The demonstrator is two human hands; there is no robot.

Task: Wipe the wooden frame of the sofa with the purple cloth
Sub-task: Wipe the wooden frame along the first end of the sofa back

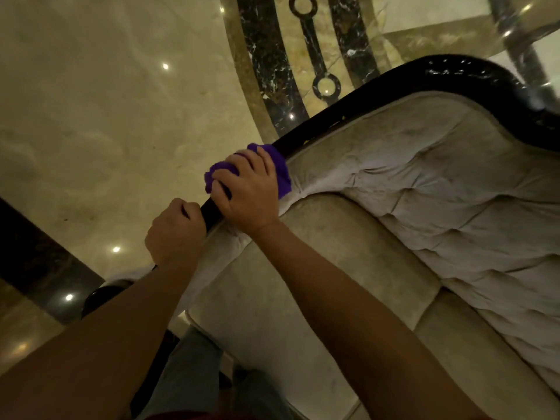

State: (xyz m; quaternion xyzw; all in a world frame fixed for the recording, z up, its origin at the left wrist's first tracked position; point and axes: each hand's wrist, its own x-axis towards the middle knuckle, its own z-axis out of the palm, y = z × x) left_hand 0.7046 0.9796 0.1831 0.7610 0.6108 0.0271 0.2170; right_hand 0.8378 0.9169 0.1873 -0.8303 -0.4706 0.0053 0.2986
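The right hand (247, 189) presses the purple cloth (280, 168) onto the wooden frame (357, 100), fingers curled over the rail and clamping the cloth around it. The left hand (174, 230) grips the same rail just below, closed in a fist around the bare wood. The cloth is bright purple, soft and bunched, bulging out on either side of the right hand. The frame is dark, glossy and rounded; its long axis climbs from lower left to upper right, then curves over the tufted backrest (439, 189) of the pale sofa (288, 292). No writing is legible.
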